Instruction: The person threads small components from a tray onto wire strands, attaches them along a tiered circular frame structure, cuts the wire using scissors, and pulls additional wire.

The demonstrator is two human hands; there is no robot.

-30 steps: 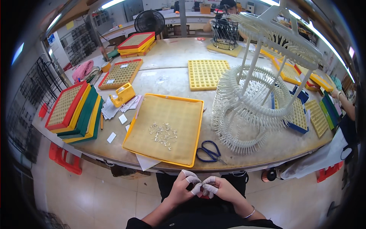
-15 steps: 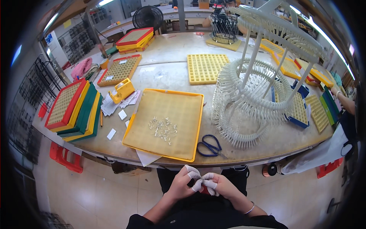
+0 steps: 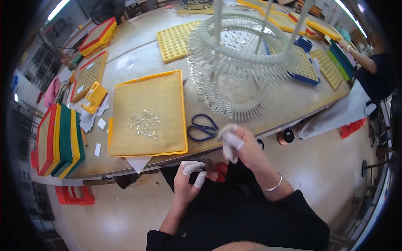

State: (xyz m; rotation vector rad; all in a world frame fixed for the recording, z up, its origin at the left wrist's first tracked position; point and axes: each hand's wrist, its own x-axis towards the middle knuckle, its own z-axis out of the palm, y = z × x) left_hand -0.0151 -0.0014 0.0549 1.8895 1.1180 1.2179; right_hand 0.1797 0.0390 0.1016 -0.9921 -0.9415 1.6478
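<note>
My left hand, with white finger covers on its fingertips, is held low in front of the table edge. Thumb and fingers are pinched together; anything between them is too small to make out. Raised to the table's front edge, my right hand wears the same covers and a bracelet. Its fingers point down and are blurred, beside the blade end of dark blue-handled scissors. Whether it touches the scissors I cannot tell. Left of these lies a yellow-rimmed tray holding a cluster of small shiny metal pieces.
A white round rack with many prongs stands right of the tray. Stacked red, yellow and green trays are at the left, near a yellow tape dispenser. A yellow grid tray lies behind. At the far right another person's arm reaches over trays.
My hands, together half a second ago, have come apart. The right hand has risen forward to the scissors, while the left stays low. The view has turned, shifting the table leftward and upward.
</note>
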